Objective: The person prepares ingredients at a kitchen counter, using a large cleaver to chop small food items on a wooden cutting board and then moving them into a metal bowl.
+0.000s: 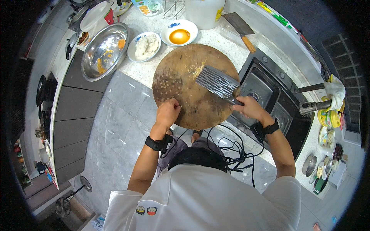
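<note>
My right hand [250, 108] is closed round the dark handle of a kitchen cleaver [218, 82]. Its broad, wavy-patterned blade lies over the right part of a round wooden chopping board [192, 113]. Beside the blade's far corner is a small patch of yellowish minced bits [197, 71]. My left hand [168, 114] rests at the board's near left edge with its fingers curled in; whatever they may hold is hidden. Pale specks dot the dark, worn left side of the board.
Beyond the board stand a bowl of brown sauce [179, 37], a bowl of white paste [145, 47] and a steel basin [88, 57] with orange scraps. A second cleaver [238, 24] lies at the back right. The sink [260, 82] is to the right. Black cables [235, 148] hang near my waist.
</note>
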Tool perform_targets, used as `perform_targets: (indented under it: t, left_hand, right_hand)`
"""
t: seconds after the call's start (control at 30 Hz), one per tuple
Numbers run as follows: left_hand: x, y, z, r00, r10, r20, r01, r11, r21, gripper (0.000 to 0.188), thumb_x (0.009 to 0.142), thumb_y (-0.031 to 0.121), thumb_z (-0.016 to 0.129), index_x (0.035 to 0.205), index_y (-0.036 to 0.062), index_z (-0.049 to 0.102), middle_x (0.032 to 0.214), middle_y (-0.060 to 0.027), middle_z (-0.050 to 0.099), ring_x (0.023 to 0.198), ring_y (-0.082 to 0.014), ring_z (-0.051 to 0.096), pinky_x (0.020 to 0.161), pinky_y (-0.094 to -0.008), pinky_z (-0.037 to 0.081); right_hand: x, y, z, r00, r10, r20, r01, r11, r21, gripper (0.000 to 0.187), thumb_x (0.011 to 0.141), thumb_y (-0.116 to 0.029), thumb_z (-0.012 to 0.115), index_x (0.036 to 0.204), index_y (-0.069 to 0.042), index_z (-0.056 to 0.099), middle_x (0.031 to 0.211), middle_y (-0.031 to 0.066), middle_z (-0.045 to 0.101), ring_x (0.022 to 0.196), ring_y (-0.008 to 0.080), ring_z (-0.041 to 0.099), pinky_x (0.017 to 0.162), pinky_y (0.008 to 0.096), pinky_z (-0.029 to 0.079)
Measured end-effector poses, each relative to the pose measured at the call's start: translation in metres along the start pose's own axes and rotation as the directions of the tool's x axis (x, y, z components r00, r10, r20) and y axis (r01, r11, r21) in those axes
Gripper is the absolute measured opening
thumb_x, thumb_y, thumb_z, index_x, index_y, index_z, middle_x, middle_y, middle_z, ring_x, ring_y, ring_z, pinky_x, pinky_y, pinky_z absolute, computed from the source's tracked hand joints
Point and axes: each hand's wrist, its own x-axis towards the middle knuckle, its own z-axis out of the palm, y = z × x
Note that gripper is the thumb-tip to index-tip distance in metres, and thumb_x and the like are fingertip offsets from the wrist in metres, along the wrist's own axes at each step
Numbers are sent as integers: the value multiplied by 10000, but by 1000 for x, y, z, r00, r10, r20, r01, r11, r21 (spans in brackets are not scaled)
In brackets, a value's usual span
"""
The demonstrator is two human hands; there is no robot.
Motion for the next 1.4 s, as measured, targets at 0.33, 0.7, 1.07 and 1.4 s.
perform_targets:
  t: [0.33, 0.7, 1.07, 1.4]
  left_hand:
    - [24, -3, -5, 996, 45, -79, -53, 993, -108, 191, 791, 134, 664, 935, 10, 646, 837, -170, 676, 794, -297, 670, 694, -380, 517]
    - [29, -7, -6, 986, -120, -115, 93, 972, -215, 188, 821, 129, 665, 952, -5, 651, 836, -125, 693, 753, -209, 664, 694, -323, 517]
    - [14, -54, -28, 906, -364, -216, 174, 786, -593, 169, 857, 125, 640, 985, 15, 629, 736, -13, 612, 620, -83, 563, 544, -232, 463]
    - [-4, -67, -40, 868, -436, -239, 169, 710, -684, 160, 860, 122, 634, 986, 24, 620, 746, -6, 604, 609, -79, 557, 517, -223, 461]
  right_hand:
    - [-40, 27, -17, 988, -66, -139, 60, 997, -44, 288, 858, -260, 666, 963, 7, 638, 633, 73, 562, 496, 149, 538, 478, 295, 428]
    - [-80, 63, -14, 981, 147, -128, -140, 988, 63, 324, 849, -247, 681, 1032, 19, 646, 636, 92, 589, 481, 155, 533, 484, 311, 418]
    - [-57, 56, -22, 990, 102, -93, -97, 994, 50, 294, 848, -241, 673, 973, 23, 638, 608, 81, 567, 465, 151, 530, 466, 306, 425]
    - [-28, 40, -29, 995, 90, -48, -87, 995, 53, 244, 847, -226, 664, 854, 11, 608, 589, 47, 524, 455, 132, 495, 456, 303, 388]
